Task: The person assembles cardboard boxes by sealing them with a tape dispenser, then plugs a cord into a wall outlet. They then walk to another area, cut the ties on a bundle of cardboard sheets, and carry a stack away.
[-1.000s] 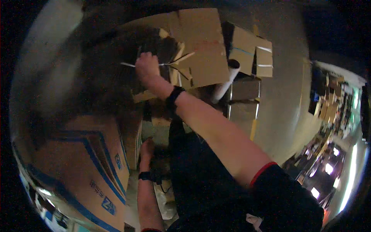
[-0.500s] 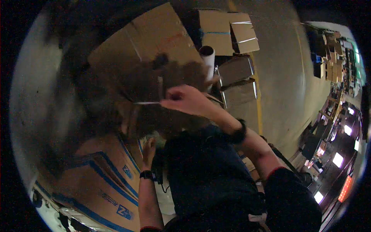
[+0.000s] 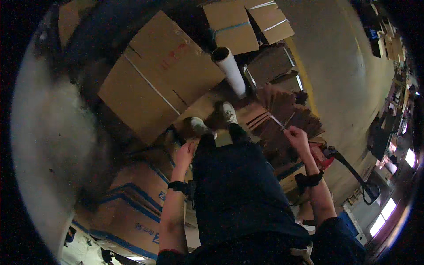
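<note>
My right hand (image 3: 297,138) is closed on a thin white strap (image 3: 279,122) that runs to a fanned bundle of brown cardboard sheets (image 3: 278,99). The bundle lies low, to the right of my feet, and my hand is at its near side. My left hand (image 3: 184,154) hangs just left of my dark clothing with its fingers curled together and nothing visible in them. Beneath it are large blue-edged cardboard sheets or boxes (image 3: 128,183).
A big strapped cardboard stack (image 3: 163,75) stands ahead left. Beside it a white tube (image 3: 232,73) stands tilted. Strapped flat cardboard bundles (image 3: 232,28) lie beyond. A red-and-black handled thing (image 3: 324,157) is at the right, near a yellow floor line (image 3: 307,66).
My right hand has moved right and down with the strap; the cardboard bundle, blurred in front of me before, is now right of my feet. My left hand's fingers have curled. The view has shifted.
</note>
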A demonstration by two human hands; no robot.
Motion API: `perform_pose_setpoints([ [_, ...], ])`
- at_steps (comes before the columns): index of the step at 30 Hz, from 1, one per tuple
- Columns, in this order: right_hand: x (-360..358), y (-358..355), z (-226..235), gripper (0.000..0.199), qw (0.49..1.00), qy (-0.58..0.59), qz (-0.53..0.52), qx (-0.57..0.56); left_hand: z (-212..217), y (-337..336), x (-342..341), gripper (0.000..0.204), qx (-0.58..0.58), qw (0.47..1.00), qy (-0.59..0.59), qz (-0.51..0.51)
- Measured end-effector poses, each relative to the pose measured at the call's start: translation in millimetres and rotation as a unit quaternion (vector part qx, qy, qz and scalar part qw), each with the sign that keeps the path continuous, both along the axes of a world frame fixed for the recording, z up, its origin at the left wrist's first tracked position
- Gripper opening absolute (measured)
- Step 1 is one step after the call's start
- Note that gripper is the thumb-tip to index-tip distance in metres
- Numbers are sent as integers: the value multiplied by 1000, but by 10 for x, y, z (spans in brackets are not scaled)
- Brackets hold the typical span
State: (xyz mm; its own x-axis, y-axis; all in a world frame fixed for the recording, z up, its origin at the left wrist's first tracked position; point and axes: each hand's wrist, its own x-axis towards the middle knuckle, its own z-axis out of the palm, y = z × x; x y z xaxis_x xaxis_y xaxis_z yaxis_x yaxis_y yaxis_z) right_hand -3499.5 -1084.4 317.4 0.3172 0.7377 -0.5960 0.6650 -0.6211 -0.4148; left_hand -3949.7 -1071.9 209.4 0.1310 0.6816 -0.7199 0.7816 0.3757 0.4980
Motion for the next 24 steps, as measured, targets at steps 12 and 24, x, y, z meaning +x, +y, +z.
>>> perform_pose_setpoints([
  [12, 350, -834, -837, 26, 992, 8, -119, -40, -699, 1013, -343, 49, -17, 888, -118, 444],
  [24, -145, -1208, -1008, 13, 980, 74, -186, 2, -1639, 1927, -440, 37, 120, 974, 180, 68],
])
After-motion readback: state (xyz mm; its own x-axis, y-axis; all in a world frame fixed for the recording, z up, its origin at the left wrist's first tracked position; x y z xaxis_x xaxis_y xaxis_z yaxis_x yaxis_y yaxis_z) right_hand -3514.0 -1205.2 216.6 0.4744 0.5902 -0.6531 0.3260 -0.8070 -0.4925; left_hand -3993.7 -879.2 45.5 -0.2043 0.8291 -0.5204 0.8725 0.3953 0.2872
